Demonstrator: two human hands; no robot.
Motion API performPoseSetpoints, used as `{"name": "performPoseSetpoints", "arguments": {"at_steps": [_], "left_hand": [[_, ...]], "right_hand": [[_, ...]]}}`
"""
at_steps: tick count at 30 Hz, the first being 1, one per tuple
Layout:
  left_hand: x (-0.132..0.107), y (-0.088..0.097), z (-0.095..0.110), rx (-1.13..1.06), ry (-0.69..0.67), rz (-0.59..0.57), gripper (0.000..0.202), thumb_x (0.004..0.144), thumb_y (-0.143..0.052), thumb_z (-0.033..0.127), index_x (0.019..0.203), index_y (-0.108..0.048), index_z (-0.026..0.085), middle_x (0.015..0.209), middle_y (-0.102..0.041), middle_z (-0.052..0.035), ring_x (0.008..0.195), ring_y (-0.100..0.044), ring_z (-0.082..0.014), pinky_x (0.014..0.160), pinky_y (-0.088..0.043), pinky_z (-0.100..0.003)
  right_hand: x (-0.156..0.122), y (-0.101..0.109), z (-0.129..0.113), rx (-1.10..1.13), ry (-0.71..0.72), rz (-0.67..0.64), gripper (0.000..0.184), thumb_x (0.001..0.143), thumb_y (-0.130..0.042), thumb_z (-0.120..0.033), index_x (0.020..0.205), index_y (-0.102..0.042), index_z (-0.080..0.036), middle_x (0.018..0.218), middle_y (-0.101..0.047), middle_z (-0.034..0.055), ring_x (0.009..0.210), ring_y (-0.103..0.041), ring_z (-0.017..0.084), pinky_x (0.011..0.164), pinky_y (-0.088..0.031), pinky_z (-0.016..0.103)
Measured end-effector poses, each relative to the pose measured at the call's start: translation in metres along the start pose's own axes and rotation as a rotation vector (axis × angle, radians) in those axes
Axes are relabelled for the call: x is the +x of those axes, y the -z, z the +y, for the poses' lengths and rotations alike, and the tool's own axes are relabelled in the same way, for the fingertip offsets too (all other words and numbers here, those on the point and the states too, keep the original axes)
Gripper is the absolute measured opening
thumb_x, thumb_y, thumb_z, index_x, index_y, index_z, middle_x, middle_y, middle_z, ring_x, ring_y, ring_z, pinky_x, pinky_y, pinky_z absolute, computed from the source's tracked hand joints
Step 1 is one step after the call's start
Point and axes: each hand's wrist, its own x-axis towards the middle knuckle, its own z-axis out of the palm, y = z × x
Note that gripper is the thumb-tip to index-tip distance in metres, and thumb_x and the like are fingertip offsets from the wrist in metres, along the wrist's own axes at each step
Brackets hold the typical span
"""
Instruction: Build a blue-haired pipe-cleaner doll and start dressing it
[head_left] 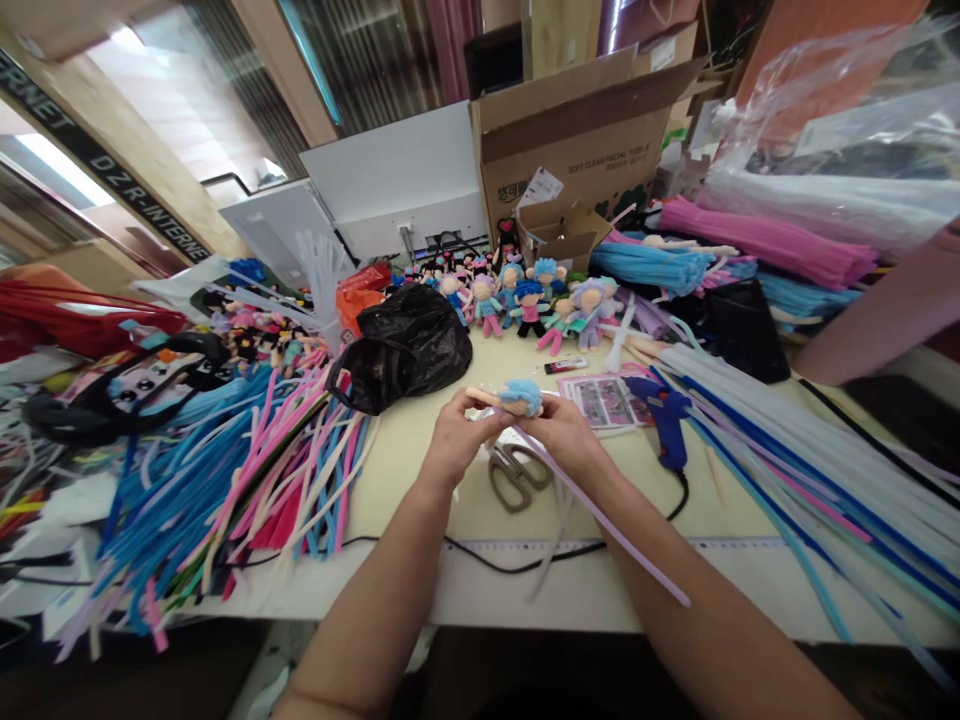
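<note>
Right of a crinkled plastic bag [420, 340], beyond scissors [517, 467], left hand [461, 432] and right hand [566, 430] pinch a fuzzy, blue-haired doll [522, 396].

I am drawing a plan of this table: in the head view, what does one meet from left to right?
Long blue fuzzy stems, crumpled black plastic bag, bare left hand, light-blue and beige fuzzy figure, bare right hand, dark-blue plastic glue gun, long white fuzzy stems.
</note>
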Motion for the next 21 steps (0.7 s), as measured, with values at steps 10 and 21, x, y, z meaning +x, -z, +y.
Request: {"name": "performPoseSetpoints", "arguments": {"at_steps": [10, 21], "left_hand": [[0.0017, 0.0012, 0.0049, 0.036, 0.037, 0.018, 0.027, 0.058, -0.079, 0.032, 0.072, -0.061, 0.017, 0.076, -0.056, 0.0004, 0.078, -0.051, -0.0149, 0.073, -0.038, -0.028], [0.0033, 0.0036, 0.0063, -0.024, 0.086, -0.047, 0.029, 0.063, -0.077, 0.04, 0.073, -0.065, 0.016, 0.073, -0.061, -0.0008, 0.072, -0.053, -0.014, 0.069, -0.041, -0.027]], "right_hand": [[-0.0038, 0.001, -0.0081, 0.001, -0.04, -0.089, 0.031, 0.066, -0.074, -0.03, 0.094, -0.072, -0.017, 0.083, -0.07, 0.0018, 0.075, -0.06, 0.018, 0.073, -0.045, 0.031], [-0.0014, 0.0012, -0.0051, -0.015, -0.03, -0.007, 0.03, 0.064, -0.074, -0.036, 0.084, -0.072, -0.015, 0.071, -0.065, -0.001, 0.069, -0.054, 0.015, 0.068, -0.04, 0.029]]}}
